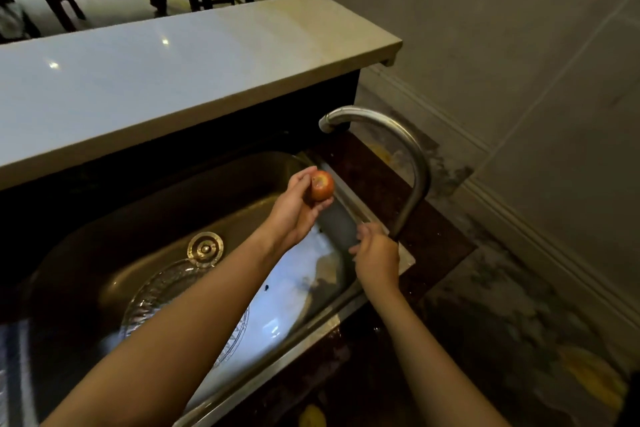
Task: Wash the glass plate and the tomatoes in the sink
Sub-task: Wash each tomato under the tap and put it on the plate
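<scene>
Left hand [294, 213]: reaches over the right end of the sink, palm turned up, fingers and thumb curled round a tomato and holding it at the fingertips.
Tomato [321, 185]: red-orange and round, its pale stem scar facing up; held in the air above the sink's far right corner, below and a little left of the faucet's spout.
Right hand [376, 258]: at the sink's right rim, just beside the base of the faucet, back of the hand towards the camera, fingers curled in; I cannot tell what they grip, as the hand hides it.
Faucet [403, 135]: curved steel gooseneck rising from the right rim and arching left over the basin.
Glass plate [157, 291]: clear, with a ribbed pattern, lying flat on the sink bottom near the left; the left forearm crosses over its right part.
Sink [166, 201]: steel basin set in a dark countertop [377, 177].
Drain [205, 249]: round metal strainer, just beyond the plate's far edge.
Raised ledge [173, 73]: pale glossy top running along the far side of the sink.
</scene>
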### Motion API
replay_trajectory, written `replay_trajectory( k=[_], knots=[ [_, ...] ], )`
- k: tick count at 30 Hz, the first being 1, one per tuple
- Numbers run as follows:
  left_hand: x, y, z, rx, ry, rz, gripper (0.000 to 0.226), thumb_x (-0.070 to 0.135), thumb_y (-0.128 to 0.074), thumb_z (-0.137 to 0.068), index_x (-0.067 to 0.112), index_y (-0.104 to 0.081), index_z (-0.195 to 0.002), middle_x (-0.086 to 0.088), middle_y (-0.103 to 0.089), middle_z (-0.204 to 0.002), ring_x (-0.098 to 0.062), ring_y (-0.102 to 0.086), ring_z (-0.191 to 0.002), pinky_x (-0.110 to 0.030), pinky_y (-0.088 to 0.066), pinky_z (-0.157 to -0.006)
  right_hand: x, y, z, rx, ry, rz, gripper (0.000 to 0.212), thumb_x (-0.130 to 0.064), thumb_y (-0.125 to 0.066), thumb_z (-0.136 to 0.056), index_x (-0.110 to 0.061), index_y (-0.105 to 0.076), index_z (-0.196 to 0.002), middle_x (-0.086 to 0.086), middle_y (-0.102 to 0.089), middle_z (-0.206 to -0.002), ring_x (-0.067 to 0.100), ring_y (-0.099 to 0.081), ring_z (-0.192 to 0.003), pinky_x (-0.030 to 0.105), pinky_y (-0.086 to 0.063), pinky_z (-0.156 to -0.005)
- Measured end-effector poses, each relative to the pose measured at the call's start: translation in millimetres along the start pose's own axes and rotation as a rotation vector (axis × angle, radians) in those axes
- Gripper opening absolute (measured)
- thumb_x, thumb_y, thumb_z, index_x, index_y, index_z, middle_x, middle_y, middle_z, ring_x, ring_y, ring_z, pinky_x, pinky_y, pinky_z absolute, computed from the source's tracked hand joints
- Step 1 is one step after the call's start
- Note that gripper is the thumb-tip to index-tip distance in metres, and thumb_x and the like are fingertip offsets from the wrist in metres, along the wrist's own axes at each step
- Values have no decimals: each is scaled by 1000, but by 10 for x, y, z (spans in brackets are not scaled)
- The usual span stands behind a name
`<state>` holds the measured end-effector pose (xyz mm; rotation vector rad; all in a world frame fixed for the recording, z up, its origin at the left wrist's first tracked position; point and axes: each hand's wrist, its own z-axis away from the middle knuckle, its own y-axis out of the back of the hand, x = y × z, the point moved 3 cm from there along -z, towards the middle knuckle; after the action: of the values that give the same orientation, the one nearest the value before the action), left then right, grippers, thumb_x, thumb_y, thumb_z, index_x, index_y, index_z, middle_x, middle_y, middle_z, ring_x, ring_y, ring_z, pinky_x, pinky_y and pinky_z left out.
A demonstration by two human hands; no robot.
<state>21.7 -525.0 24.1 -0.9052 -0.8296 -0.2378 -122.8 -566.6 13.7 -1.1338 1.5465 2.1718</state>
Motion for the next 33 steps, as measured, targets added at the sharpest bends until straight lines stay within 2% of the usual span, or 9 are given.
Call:
replay_trajectory(
  k=[2,4,10,16,19,22,27,31,33],
  knots=[
    [22,6,-64,22,-18,-5,21,21,-32,-101,25,-53,-102,-5,-47,-113,-17,-55,-94,-24,-56,-67,11,-20,-9,33,5,-40,27,-6,-37,-94,-2,-59,-111,20,-67,-104,34,-64,-97,41,-50,-88],
    [48,26,-120,40,-22,-9,21,20,-32,-101,25,-52,-101,-2,-48,-108,-16,-55,-93,-22,-58,-63,4,-37,-20,68,-23,-63,26,-7,-37,-95,-3,-59,-108,19,-68,-102,34,-64,-95,38,-50,-87],
    [88,22,-205,25,1,27,19,20,-36,-100,25,-53,-105,-4,-47,-112,-19,-55,-99,-25,-59,-66,-8,-62,-28,102,-67,-105,27,-12,-35,-97,-4,-60,-103,18,-68,-100,32,-65,-94,37,-49,-86],
    [125,6,-238,-5,14,37,20,21,-35,-100,22,-50,-114,-7,-46,-117,-21,-55,-102,-24,-58,-63,-67,-85,-38,121,-73,-89,26,-11,-35,-97,-4,-60,-100,20,-68,-96,33,-65,-91,44,-51,-86],
    [127,-20,-245,-1,19,38,20,21,-35,-100,22,-50,-112,-7,-47,-116,-20,-56,-99,-24,-58,-61,-60,-91,-42,125,-73,-88,25,-10,-35,-96,-5,-59,-99,20,-68,-95,33,-66,-91,45,-53,-85],
    [116,-40,-240,-5,30,28,20,21,-36,-100,23,-52,-110,-9,-42,-126,-20,-55,-100,-23,-58,-61,-50,-98,-53,128,-71,-77,24,-9,-35,-96,-5,-59,-99,21,-68,-95,33,-66,-91,47,-53,-84],
    [86,-60,-177,-24,53,18,20,21,-36,-100,25,-54,-106,-11,-35,-134,-23,-53,-105,-23,-58,-62,-29,-107,-68,145,-45,-80,23,-12,-37,-96,-5,-59,-97,19,-68,-93,32,-66,-89,44,-54,-81],
    [59,-63,-151,-18,60,-10,21,21,-35,-100,23,-52,-112,-12,-35,-134,-24,-52,-107,-23,-58,-63,4,-99,-72,147,-23,-38,24,-12,-37,-97,-5,-59,-102,18,-68,-95,30,-66,-89,32,-50,-75],
    [42,-60,-141,-23,72,-22,19,22,-36,-100,23,-51,-111,-14,-35,-136,-28,-50,-113,-22,-58,-62,10,-81,-77,108,-43,-67,26,-15,-36,-98,-5,-58,-107,19,-67,-98,32,-66,-89,35,-52,-76]
  ],
)
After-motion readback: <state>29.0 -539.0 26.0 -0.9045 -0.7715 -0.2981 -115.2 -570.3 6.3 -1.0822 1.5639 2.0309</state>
